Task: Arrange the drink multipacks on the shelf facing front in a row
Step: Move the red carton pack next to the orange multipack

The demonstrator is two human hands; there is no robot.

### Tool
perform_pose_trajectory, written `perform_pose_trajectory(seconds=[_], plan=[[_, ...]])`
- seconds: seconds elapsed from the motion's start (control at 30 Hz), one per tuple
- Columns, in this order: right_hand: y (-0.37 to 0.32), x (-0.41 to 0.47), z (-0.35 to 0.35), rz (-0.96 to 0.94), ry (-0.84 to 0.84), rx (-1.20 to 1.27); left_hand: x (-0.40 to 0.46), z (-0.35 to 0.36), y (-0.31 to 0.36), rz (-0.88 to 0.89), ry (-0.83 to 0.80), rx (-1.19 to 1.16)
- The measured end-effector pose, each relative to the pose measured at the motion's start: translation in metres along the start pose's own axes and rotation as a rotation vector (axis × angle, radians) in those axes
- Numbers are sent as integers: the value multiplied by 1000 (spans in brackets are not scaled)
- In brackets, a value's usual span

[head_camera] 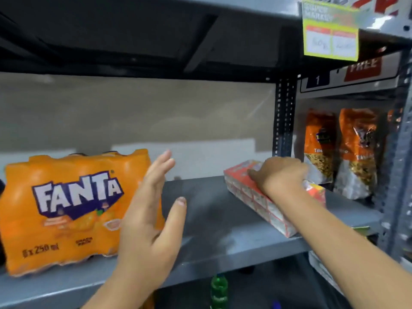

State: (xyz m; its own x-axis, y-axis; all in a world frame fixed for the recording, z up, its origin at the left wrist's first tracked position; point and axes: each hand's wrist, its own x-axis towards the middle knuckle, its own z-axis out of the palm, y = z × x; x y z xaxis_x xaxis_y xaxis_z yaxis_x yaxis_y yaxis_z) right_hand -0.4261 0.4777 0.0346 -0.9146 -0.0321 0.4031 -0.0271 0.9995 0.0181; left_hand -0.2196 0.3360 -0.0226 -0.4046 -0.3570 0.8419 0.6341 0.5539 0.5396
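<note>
An orange Fanta multipack (73, 210) stands upright at the left of the grey shelf (209, 219), its label facing front. My left hand (153, 215) hovers flat and open just right of that pack, fingers spread, holding nothing. A red and white carton multipack (252, 195) lies flat and angled on the right part of the shelf. My right hand (281, 175) rests on top of its far end, fingers curled over it.
A perforated upright post (284, 121) bounds the shelf bay at the right. Orange snack bags (356, 152) stand in the neighbouring bay. A yellow price tag (330, 32) hangs above. A green bottle (219, 291) shows below the shelf edge.
</note>
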Motion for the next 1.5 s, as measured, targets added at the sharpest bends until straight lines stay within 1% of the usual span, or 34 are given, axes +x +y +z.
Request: perform_pose_trajectory(seconds=[0.03, 0.07, 0.1, 0.13, 0.23, 0.27, 0.33, 0.4, 0.5, 0.6, 0.63, 0.7, 0.77, 0.8, 0.87, 0.93, 1.0, 1.03, 1.1, 1.17, 1.23, 1.27, 1.3, 1.33, 1.4, 1.43, 1.5], plan=[[-11, -3, -2, -26, 79, -13, -3, 2, -2, 41, -33, 38], [-19, -11, -6, -56, 134, -6, -5, 4, -12, -10, -32, 11], [-23, -18, -6, -102, 206, 12, 0, 5, -16, -96, -38, 5], [-23, -27, -4, -158, 295, 11, 8, 10, -18, -128, -46, -18], [-20, -56, 9, -399, 579, 38, 31, 23, -18, -289, -104, -11], [-17, -59, 16, -481, 642, 54, 34, 29, -20, -337, -121, -20], [-7, -56, 26, -591, 678, 69, 42, 40, -22, -414, -122, 6], [2, -48, 26, -625, 712, 130, 58, 53, -20, -431, -148, 123], [16, -37, 27, -725, 727, 251, 81, 70, -26, -470, -298, 378], [26, -25, 40, -813, 696, 285, 96, 80, -39, -468, -455, 576], [28, -22, 46, -804, 663, 283, 98, 81, -41, -463, -487, 613], [29, -17, 57, -692, 523, 318, 99, 80, -43, -474, -515, 647], [23, -13, 68, -571, 303, 401, 100, 76, -41, -486, -496, 674], [20, -11, 73, -555, 167, 458, 99, 73, -40, -487, -479, 690], [27, -16, 71, -603, -133, 646, 95, 76, -30, -489, -459, 728], [28, -23, 68, -671, -398, 922, 91, 76, -22, -492, -447, 754], [29, -36, 62, -674, -568, 1185, 88, 75, -15, -498, -432, 753], [31, -44, 57, -661, -587, 1269, 85, 74, -9, -505, -416, 734], [32, -61, 47, -618, -524, 1395, 81, 73, 1, -511, -387, 649], [24, -82, 36, -522, -359, 1405, 77, 71, 9, -527, -372, 561], [11, -101, 29, -344, -127, 1313, 74, 69, 12, -539, -368, 502], [4, -107, 28, -283, -36, 1248, 72, 68, 12, -535, -371, 494], [-3, -109, 30, -260, 27, 1203, 71, 66, 12, -536, -374, 499], [-5, -110, 31, -261, 62, 1183, 71, 65, 11, -539, -376, 503], [-3, -104, 35, -270, 72, 1216, 70, 61, 13, -542, -377, 483], [3, -98, 37, -277, 59, 1237, 70, 60, 14, -539, -371, 463], [19, -87, 38, -310, -22, 1283, 69, 59, 12, -521, -370, 424]])
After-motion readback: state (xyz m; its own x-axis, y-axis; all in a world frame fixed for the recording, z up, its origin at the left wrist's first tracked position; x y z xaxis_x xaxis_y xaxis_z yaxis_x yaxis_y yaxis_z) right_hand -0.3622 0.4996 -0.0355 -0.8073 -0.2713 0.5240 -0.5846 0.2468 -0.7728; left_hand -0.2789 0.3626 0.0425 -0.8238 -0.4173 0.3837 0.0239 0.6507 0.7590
